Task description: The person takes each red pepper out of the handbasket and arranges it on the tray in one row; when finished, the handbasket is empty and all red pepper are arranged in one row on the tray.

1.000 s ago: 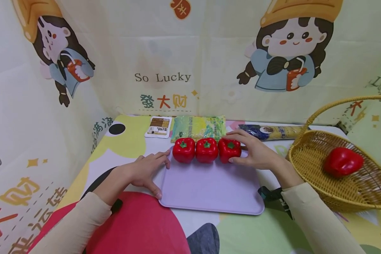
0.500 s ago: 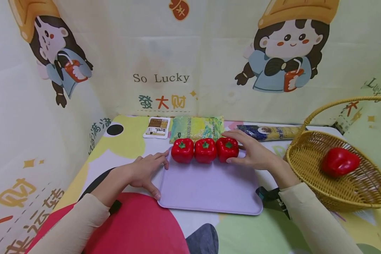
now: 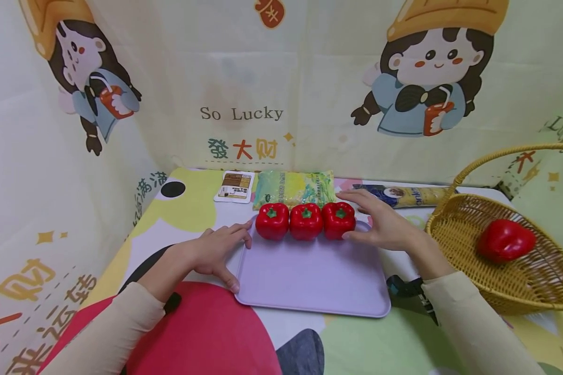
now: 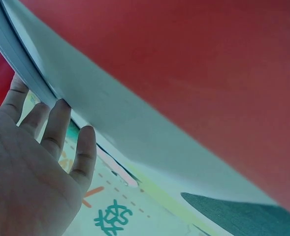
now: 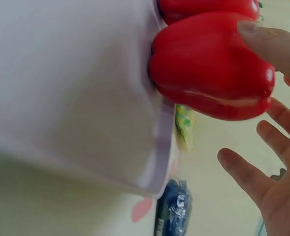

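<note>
Presently, by label:
Right hand: the right hand (image 3: 384, 226) lies beside the rightmost red bell pepper (image 3: 339, 220), fingers (image 5: 270, 46) spread and nearly straight; in the right wrist view the thumb tip touches the pepper's side, gripping nothing.
Left hand: the left hand (image 3: 216, 251) rests against the left edge of the lilac tray (image 3: 309, 276), fingers relaxed and extended, thumb along the rim.
Peppers: three red bell peppers stand upright in a touching row at the tray's far edge, the middle pepper (image 3: 305, 221) between the left pepper (image 3: 272, 221) and the rightmost.
Basket: a wicker basket (image 3: 455, 229) on the right of the table (image 3: 187, 208) holds a fourth red pepper (image 3: 505, 240).
Behind the tray: a green packet (image 3: 294, 188), a small card (image 3: 234, 186) and a blue and yellow packet (image 3: 410, 195).
</note>
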`<act>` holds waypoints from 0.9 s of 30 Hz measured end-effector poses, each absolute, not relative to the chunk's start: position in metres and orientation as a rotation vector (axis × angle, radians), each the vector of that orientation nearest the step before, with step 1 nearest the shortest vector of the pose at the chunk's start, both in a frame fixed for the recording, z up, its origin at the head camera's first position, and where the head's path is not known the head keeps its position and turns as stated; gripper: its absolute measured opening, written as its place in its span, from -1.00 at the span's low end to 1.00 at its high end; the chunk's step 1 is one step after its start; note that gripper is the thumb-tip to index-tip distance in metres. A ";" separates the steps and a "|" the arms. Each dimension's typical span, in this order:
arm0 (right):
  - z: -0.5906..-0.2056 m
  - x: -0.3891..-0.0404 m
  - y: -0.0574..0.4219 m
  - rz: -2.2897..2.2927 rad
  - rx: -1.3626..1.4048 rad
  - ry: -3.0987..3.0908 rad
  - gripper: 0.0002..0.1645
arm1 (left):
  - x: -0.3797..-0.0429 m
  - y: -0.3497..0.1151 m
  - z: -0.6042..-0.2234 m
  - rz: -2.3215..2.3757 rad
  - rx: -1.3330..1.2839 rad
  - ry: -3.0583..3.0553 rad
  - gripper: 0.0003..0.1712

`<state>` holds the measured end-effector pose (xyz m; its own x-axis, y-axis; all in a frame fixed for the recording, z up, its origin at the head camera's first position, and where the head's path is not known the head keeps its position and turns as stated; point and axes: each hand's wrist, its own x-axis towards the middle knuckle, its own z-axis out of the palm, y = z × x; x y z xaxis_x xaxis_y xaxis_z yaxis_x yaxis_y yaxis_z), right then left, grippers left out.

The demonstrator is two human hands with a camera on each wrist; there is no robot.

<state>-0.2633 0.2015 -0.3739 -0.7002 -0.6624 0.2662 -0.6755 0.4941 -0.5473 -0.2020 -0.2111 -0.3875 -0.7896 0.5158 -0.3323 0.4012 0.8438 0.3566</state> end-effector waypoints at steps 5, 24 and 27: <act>-0.365 -0.259 0.209 0.923 1.166 -2.736 0.05 | -0.203 -0.211 -0.388 0.359 0.677 2.608 0.02; -0.334 -0.252 0.243 0.706 1.127 -2.738 -0.15 | -0.204 -0.209 -0.387 0.366 0.650 2.593 0.01; -0.332 -0.249 0.248 0.689 1.088 -2.767 -0.12 | -0.204 -0.209 -0.388 0.355 0.648 2.596 0.02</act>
<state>-0.2491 0.2476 -0.3322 -0.7424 -0.6249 0.2415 -0.6651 0.6446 -0.3770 -0.2036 -0.2093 -0.3876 -0.7938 0.4961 -0.3518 0.3835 0.8573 0.3435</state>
